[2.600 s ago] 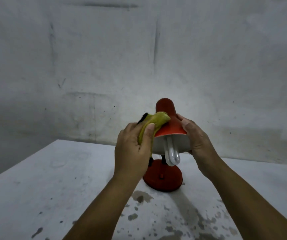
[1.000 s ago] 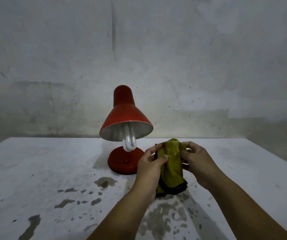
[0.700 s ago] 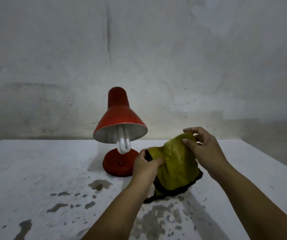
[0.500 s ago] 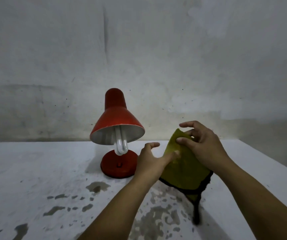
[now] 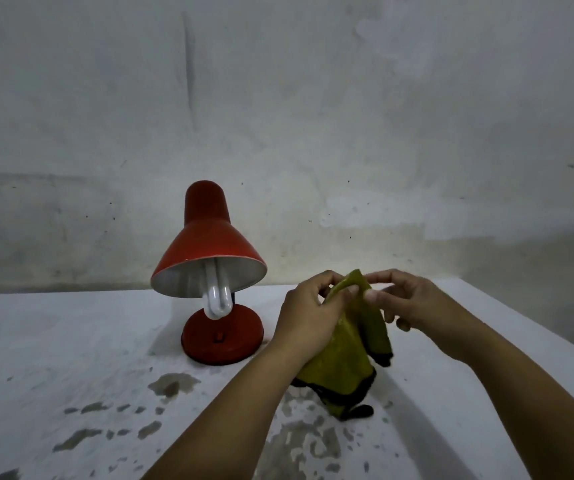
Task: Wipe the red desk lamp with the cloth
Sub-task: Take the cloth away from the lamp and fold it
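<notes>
Between the fingers of both hands, the cloth (image 5: 344,344) hangs in the air: the left hand (image 5: 308,317) pinches its top edge with thumb and fingertips, and the right hand (image 5: 406,303) pinches the same raised corner just beside it, the other fingers loosely curled. Below the fingers the cloth droops in folds, its dark-trimmed lower edge hanging close to the table (image 5: 53,341). Left of the left hand, near but apart from it, stands the red desk lamp (image 5: 209,244), upright on its round base, untouched by either hand or the cloth. Judging by this, wiping is not under way; the cloth seems to be getting refolded, and whether any part of the lamp is already clean cannot be told. Hidden are the lamp's neck behind the shade and bulb (image 5: 217,299), its back side, and the cloth's part behind the left palm.
</notes>
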